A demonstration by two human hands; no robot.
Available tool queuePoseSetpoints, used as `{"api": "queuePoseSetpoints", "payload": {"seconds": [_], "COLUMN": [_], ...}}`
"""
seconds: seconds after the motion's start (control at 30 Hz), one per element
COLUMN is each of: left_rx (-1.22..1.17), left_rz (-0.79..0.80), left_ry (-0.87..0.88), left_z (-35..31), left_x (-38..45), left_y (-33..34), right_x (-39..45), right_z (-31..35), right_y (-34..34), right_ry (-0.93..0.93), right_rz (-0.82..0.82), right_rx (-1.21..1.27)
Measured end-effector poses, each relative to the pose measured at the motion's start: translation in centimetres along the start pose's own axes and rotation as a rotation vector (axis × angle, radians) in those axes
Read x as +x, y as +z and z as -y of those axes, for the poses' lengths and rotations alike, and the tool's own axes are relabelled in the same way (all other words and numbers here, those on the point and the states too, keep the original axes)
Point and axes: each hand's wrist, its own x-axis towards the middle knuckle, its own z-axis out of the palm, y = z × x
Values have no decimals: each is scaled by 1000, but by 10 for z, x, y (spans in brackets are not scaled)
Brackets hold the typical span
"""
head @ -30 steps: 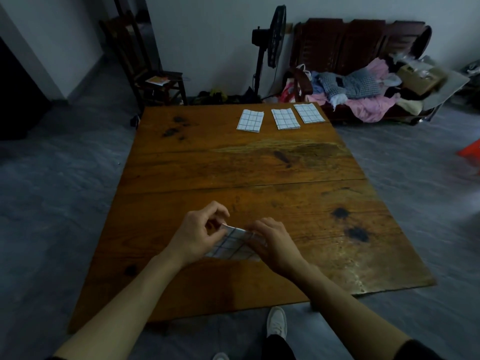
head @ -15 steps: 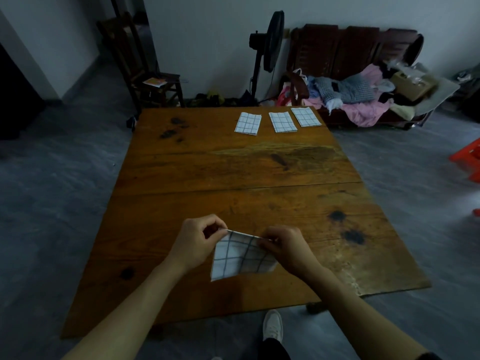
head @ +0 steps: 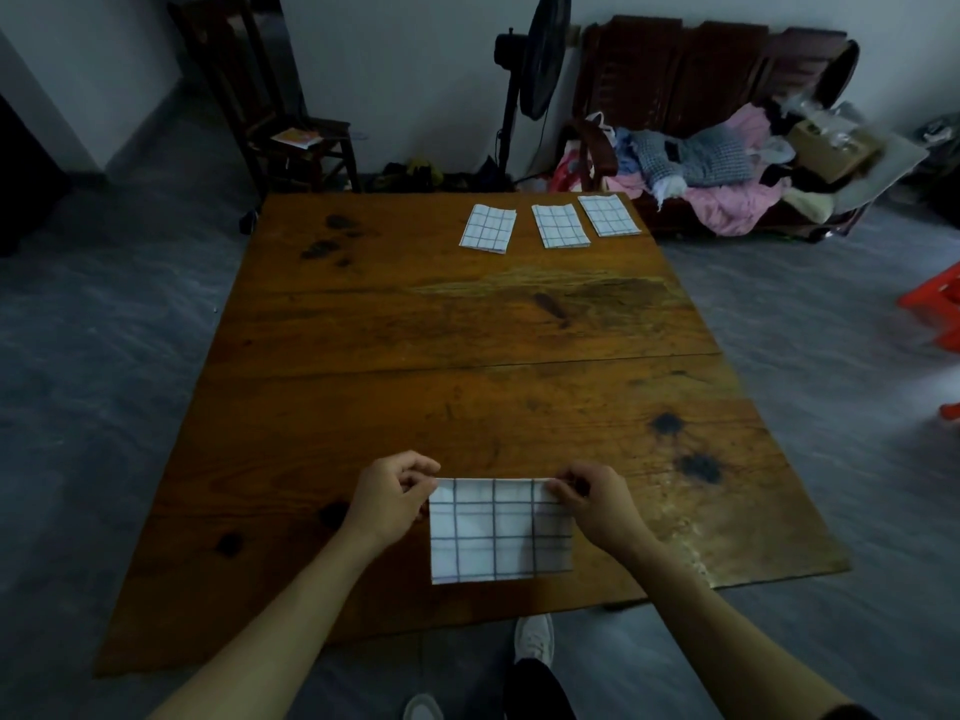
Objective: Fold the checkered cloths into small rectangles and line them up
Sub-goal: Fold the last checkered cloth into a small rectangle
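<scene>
A white checkered cloth (head: pixel 498 532) is stretched wide near the front edge of the wooden table (head: pixel 467 345). My left hand (head: pixel 392 493) pinches its top left corner and my right hand (head: pixel 597 504) pinches its top right corner, so its top edge is taut between them. The rest of the cloth hangs or lies toward me. Three folded checkered cloths form a row at the far edge: a left one (head: pixel 488 228), a middle one (head: pixel 560 226) and a right one (head: pixel 609 215).
A dark wooden chair (head: pixel 291 132) stands behind the table's far left. A standing fan (head: pixel 530 80) and a bench heaped with clothes (head: pixel 727 163) are behind the far right. Red plastic stool (head: pixel 935 304) at right. My shoes (head: pixel 534 639) show below the table edge.
The cloth was bunched small between my hands on the table. My hands have since lifted it and moved apart, spreading it out wide between them.
</scene>
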Motion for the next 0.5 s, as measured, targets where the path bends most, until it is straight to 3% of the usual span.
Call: {"api": "queuePoseSetpoints", "payload": {"seconds": [0.17,0.27,0.37,0.5], "left_rx": [128,321,615,860], "left_rz": [-19,-86,-91,65], "left_ry": [-55,-69,19,173], "left_z": [5,6,8,16], "left_x": [13,16,10,-1], "left_y": [27,37,44,61], "right_x": [6,9,3,-7], "right_z": [-18,-24,-24,-18], "right_y": [8,13,17,31], "right_ry": [92,124,34,-168], "right_rz": [36,-2,-81,30], "right_rx": [-23,-130,-287,-414]}}
